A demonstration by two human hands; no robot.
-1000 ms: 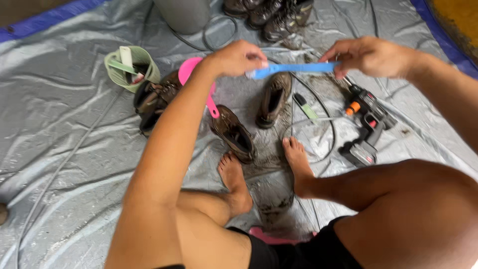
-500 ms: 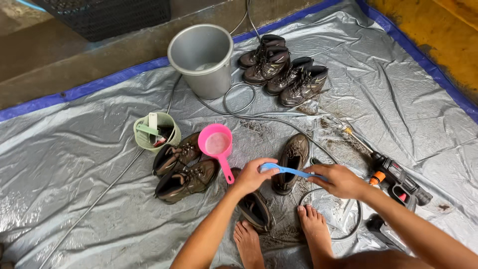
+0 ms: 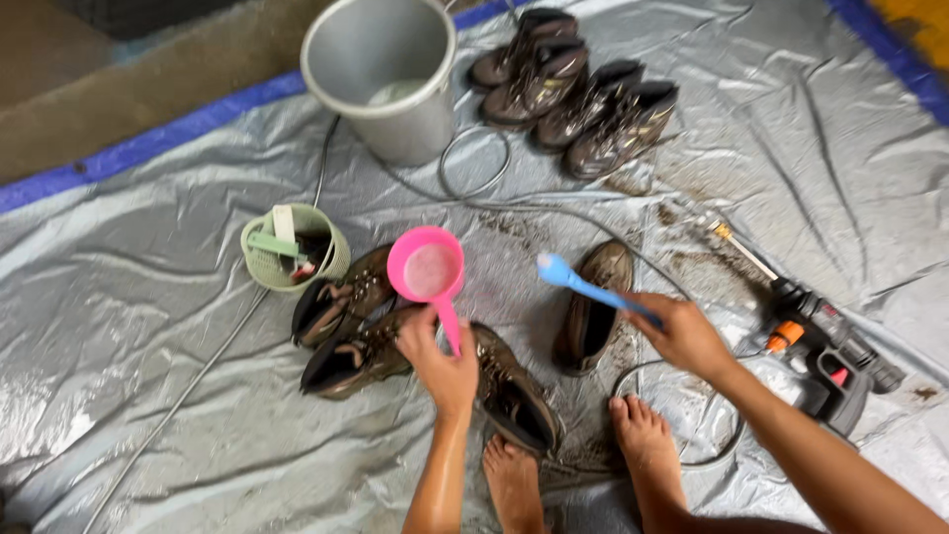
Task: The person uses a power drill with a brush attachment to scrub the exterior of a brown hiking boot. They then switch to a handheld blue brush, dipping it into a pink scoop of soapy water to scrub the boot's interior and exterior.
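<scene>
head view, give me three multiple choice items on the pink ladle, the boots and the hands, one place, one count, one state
1. Where is the green basket?
A. left of the pink ladle
B. beside the spray gun
C. inside the grey bucket

2. How many boots stand in the far row by the bucket?
A. two
B. four
C. six

3. What is the left hand doing?
A. resting flat on the tarp
B. gripping the ladle's handle
C. holding a boot

Answers:
1 A, the basket sits left of the ladle's bowl.
2 B, four dark boots lie side by side.
3 B, its fingers wrap the pink handle, while the right hand holds a blue brush.
</scene>
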